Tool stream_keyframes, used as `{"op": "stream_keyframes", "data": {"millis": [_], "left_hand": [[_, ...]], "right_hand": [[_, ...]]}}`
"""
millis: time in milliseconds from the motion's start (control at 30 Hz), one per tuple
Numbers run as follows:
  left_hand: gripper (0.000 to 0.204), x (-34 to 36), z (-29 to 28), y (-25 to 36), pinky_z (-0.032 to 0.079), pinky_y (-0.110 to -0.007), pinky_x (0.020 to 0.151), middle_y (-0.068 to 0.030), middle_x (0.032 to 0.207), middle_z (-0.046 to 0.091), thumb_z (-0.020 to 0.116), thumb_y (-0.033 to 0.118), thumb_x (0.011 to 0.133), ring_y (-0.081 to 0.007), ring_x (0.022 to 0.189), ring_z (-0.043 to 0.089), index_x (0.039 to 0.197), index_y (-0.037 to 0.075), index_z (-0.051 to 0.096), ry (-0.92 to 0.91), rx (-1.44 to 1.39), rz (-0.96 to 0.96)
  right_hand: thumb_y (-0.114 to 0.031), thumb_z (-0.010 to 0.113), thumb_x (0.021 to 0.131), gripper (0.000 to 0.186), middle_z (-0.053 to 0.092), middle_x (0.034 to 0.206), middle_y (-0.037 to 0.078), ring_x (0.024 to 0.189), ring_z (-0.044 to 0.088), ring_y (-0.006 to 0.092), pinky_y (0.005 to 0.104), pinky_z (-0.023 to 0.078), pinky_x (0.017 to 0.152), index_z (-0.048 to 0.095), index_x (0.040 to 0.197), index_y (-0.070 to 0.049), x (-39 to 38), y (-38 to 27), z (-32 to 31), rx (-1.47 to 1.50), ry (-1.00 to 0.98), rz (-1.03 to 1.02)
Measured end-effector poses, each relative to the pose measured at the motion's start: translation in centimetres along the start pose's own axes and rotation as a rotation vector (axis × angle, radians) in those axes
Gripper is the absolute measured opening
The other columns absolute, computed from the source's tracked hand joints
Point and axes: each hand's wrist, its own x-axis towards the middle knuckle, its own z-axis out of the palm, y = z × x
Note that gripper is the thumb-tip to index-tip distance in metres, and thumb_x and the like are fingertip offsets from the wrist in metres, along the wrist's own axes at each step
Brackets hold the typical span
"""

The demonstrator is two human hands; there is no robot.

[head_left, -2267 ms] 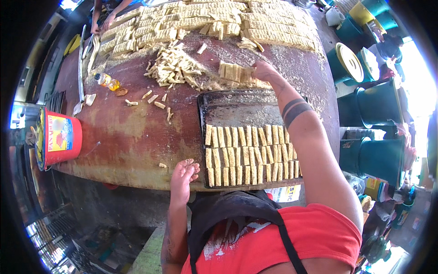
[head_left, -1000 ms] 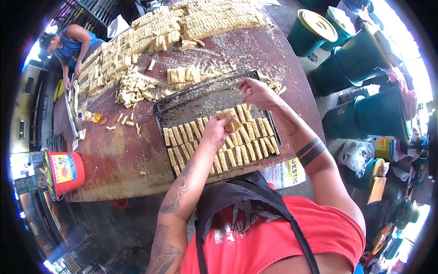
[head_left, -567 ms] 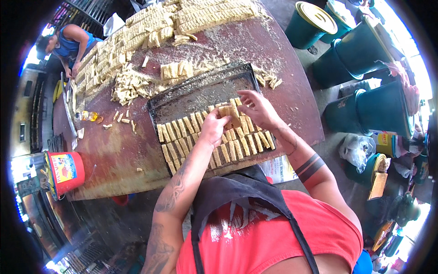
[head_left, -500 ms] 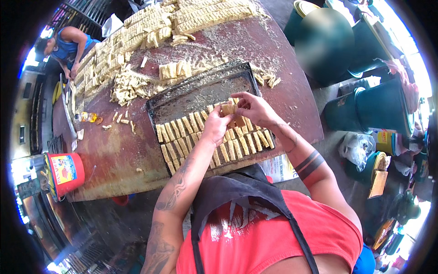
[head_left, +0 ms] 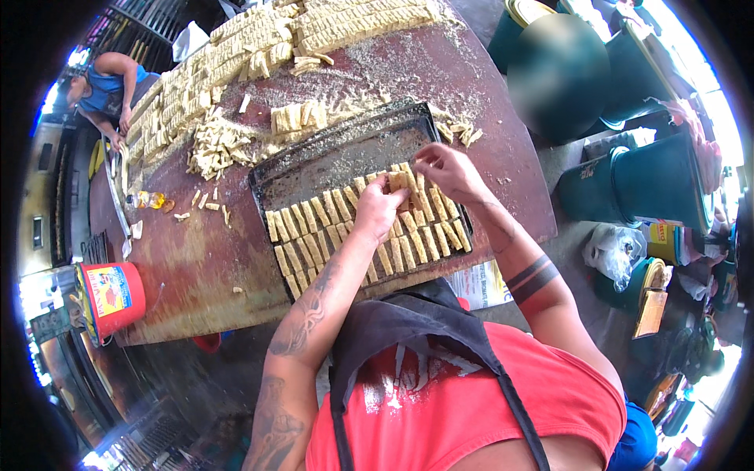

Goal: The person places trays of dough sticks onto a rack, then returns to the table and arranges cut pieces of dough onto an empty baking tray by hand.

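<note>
A dark rectangular baking tray (head_left: pixel 345 145) holds rows of pale dough sticks (head_left: pixel 310 246) laid side by side. Above these rows my left hand (head_left: pixel 378 210) is closed around a small bundle of dough sticks (head_left: pixel 399 182). My right hand (head_left: pixel 448 174) is just to the right of that bundle, over the far edge of the laid rows. Its fingers are curled together, and whatever is between the fingertips is too small to make out. The far part of the tray shows bare, crumb-dusted metal.
Stacked dough sticks (head_left: pixel 259 35) cover the table's far side, with a loose heap (head_left: pixel 220 145) beyond the tray. A red bucket (head_left: pixel 114 298) and a bottle of yellow liquid (head_left: pixel 148 201) are at left. Another person (head_left: pixel 114 86) works far left. Green bins (head_left: pixel 660 184) stand right.
My right hand has moved slightly right, away from the bundle, and its fingers have drawn apart from my left hand. The left hand keeps its bundle over the tray. The other person has shifted slightly.
</note>
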Motion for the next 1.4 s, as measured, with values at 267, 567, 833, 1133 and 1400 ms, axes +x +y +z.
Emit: {"op": "stream_keyframes", "data": {"millis": [267,567,833,1133,1400], "left_hand": [[0.029,-1.8,-0.2,0.8,0.065,-0.034,0.074,-0.0071,0.112,0.074,0.068,0.003,0.100,-0.0178,0.093,0.075,0.128,0.002,0.062,-0.001,-0.094,-0.129],[0.027,-5.6,-7.2,2.4,0.065,-0.038,0.086,-0.0099,0.116,0.073,0.062,0.001,0.102,-0.0209,0.100,0.075,0.129,0.002,0.059,0.010,-0.102,-0.030],[0.027,-9.0,-18.2,6.1,0.065,-0.035,0.082,-0.0133,0.118,0.072,0.065,0.004,0.102,-0.0225,0.101,0.075,0.128,0.000,0.058,0.274,-0.029,0.012],[0.024,-5.7,-32.8,7.7,0.060,-0.038,0.086,-0.0089,0.098,0.080,0.080,0.008,0.088,-0.0219,0.092,0.077,0.110,0.004,0.071,0.658,0.729,0.202],[0.036,-6.1,-35.1,6.9,0.058,-0.040,0.073,-0.0155,0.091,0.073,0.076,0.004,0.088,-0.0296,0.079,0.073,0.122,-0.002,0.065,0.518,0.711,0.253]], "right_hand": [[-0.009,0.074,0.091,0.033,0.064,0.086,0.003,0.079,0.062,0.0142,0.0315,0.055,0.073,0.069,0.123,-0.005,1.3,2.1,-1.9,-0.161,-0.024,0.055],[-0.018,0.076,0.093,0.036,0.075,0.101,0.011,0.094,0.072,0.0226,0.0377,0.058,0.085,0.069,0.126,-0.007,0.8,-4.3,5.0,-0.114,0.052,-0.028],[-0.018,0.075,0.093,0.040,0.076,0.102,0.012,0.092,0.073,0.0227,0.0371,0.058,0.084,0.068,0.131,-0.008,4.2,-10.4,18.7,0.009,-0.189,-0.006],[-0.019,0.071,0.093,0.028,0.076,0.102,0.017,0.095,0.074,0.0317,0.0438,0.058,0.090,0.070,0.117,-0.004,12.9,-15.0,32.9,-0.232,-0.129,-0.234],[-0.032,0.071,0.094,0.056,0.070,0.135,0.022,0.124,0.067,0.0345,0.0423,0.053,0.108,0.064,0.144,-0.008,31.4,-11.3,27.9,-0.651,-0.148,0.045]]}}
